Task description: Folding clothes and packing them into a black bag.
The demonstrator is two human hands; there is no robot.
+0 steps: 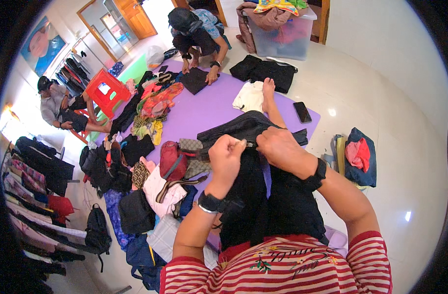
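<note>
A black garment point(238, 126) is stretched across my lap above my dark trousers. Its near edge is pinched in my left hand point(225, 158), with the thumb on top beside a small pale fastening. My right hand point(282, 147) grips the same edge just right of that fastening, its fingers curled and partly hidden. Beyond the garment, a white folded cloth point(247, 96) lies next to my bare foot on the purple mat point(216, 106). To the left of my left hand are a dark red pouch point(171, 161) and a patterned brown bag point(196, 167).
A phone point(302, 112) lies at the mat's right edge. Folded black clothes point(271, 75) sit ahead, near a clear plastic bin point(282, 40). Mixed clothes point(159, 103) are heaped leftward. One person handles a black cloth point(195, 81); another sits by a red stool point(108, 92). Clothes racks stand left.
</note>
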